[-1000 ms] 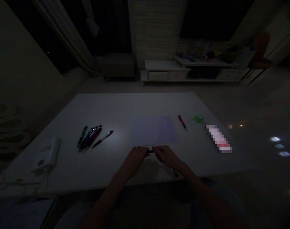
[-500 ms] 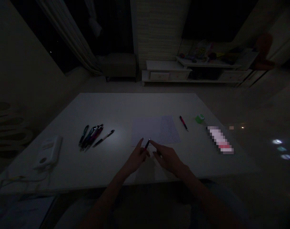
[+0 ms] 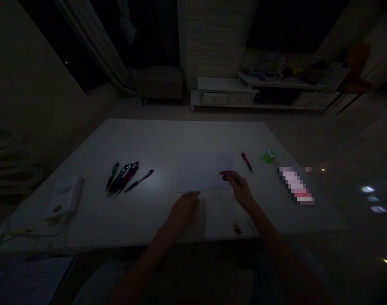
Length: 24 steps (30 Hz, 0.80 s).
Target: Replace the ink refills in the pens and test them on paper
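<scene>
A sheet of paper (image 3: 196,171) lies on the white table in front of me, with lines of handwriting on its right part. My left hand (image 3: 185,209) rests palm down at the paper's near edge, fingers loosely bent and nothing seen in them. Over the right side of the sheet, my right hand (image 3: 239,186) is closed around a dark pen with a reddish grip (image 3: 237,181), mostly hidden by the fingers. A small brownish thing (image 3: 237,228), too dim to name, is below my right wrist near the table's front edge.
Several pens (image 3: 123,178) lie grouped at left, one black-and-white pen (image 3: 140,181) beside them. A white power bank-like box (image 3: 66,197) with cables sits farther left. At right are a red-black pen (image 3: 247,162), a green item (image 3: 269,156) and a blurred phone-like object (image 3: 295,185).
The pen has passed from my left hand to my right. My right hand has moved right and forward over the writing; my left hand has turned palm down by the paper's edge.
</scene>
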Each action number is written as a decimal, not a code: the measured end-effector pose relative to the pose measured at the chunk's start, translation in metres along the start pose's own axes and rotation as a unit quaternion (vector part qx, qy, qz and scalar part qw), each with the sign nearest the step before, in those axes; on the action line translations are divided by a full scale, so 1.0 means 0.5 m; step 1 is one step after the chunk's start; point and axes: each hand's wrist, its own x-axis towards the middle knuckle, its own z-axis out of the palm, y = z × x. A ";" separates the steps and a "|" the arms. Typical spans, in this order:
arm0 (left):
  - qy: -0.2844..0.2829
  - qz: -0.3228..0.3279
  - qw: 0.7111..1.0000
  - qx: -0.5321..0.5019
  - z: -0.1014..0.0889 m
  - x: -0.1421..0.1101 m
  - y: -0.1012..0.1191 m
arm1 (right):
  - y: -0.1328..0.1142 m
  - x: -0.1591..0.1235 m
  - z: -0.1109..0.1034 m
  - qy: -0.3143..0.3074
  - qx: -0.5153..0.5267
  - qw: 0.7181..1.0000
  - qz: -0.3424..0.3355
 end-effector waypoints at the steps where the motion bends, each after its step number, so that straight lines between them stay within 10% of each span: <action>1: -0.002 0.036 0.998 0.054 0.014 -0.001 -0.001 | -0.002 0.007 0.002 0.007 0.057 0.998 0.025; 8: -0.026 0.092 0.971 0.220 0.067 -0.004 0.006 | -0.019 0.024 0.000 -0.131 0.283 0.937 0.161; 24: -0.032 0.092 0.966 0.238 0.079 -0.009 -0.005 | -0.017 0.041 -0.009 -0.076 0.342 0.921 0.172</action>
